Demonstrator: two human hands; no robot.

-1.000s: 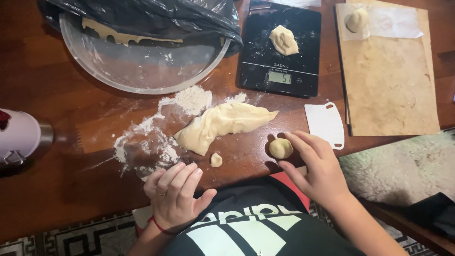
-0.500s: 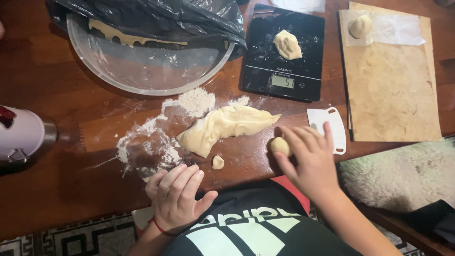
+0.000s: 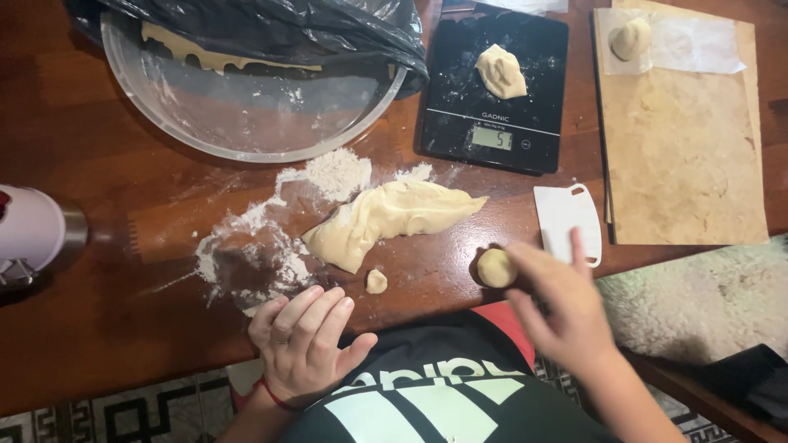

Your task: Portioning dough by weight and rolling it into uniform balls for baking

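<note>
My right hand [image 3: 562, 308], blurred by motion, curls around a small round dough ball [image 3: 495, 268] on the wooden table [image 3: 98, 328], with the ball showing at its fingertips. My left hand [image 3: 308, 344] rests flat on the table's near edge, fingers loosely apart, holding nothing. Just beyond it lie a tiny dough scrap [image 3: 376, 281] and a long lump of pale dough [image 3: 386, 217] beside scattered flour [image 3: 254, 246].
A black kitchen scale [image 3: 460, 49] carries a dough piece [image 3: 501, 71]. A white plastic scraper [image 3: 562, 217] lies by a wooden board [image 3: 681, 164] that holds another dough ball [image 3: 630, 38]. A clear bowl [image 3: 246, 123] under a black bag [image 3: 271, 29] stands far left; a pale canister [image 3: 29, 234] at the left edge.
My right hand has shifted right and toward me over the dough ball, which now shows at its fingertips. My left hand has stayed put.
</note>
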